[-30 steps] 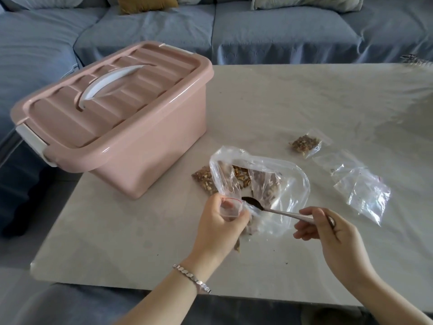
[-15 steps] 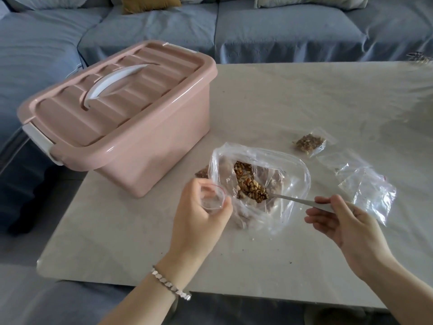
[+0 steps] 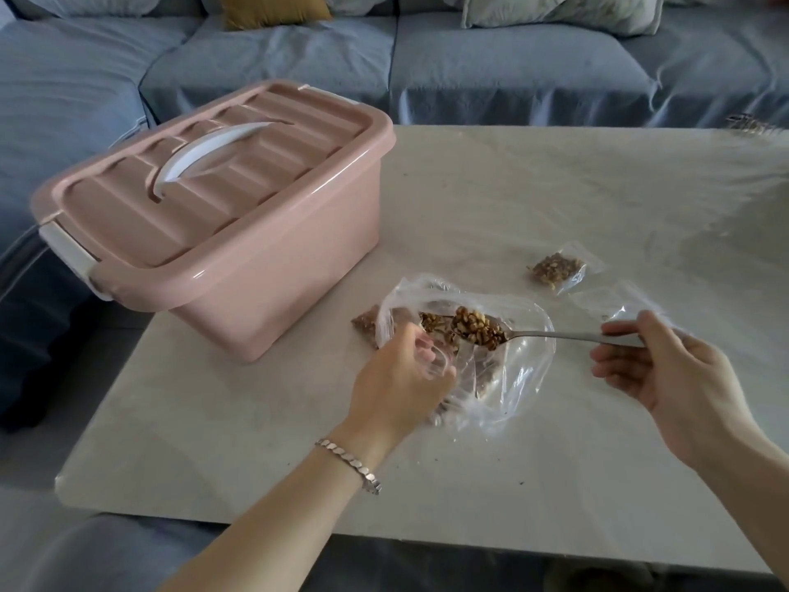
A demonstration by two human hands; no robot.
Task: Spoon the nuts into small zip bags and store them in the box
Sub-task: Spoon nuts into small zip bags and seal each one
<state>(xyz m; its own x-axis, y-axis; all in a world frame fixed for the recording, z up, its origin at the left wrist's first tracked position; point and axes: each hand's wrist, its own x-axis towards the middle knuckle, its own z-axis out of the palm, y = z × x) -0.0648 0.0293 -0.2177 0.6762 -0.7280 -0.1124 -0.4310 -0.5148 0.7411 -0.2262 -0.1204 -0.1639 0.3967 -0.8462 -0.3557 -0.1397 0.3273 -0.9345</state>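
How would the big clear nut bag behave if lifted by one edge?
Probably floppy: the big clear bag lies crumpled and slack on the table. Its mouth looks open, so nuts would likely spill. Glossy film: possibly slippery.

A pale, stone-patterned table (image 3: 555, 185) is flanked behind and at left by a blue-grey sofa (image 3: 512, 74) — its cover creased. A mustard cushion (image 3: 273, 8) and pale cushions (image 3: 555, 10) are propped along its back. The tabletop is softly lit.

Pale table (image 3: 491, 198): pink box (image 3: 239, 249), nut bags (image 3: 555, 269).
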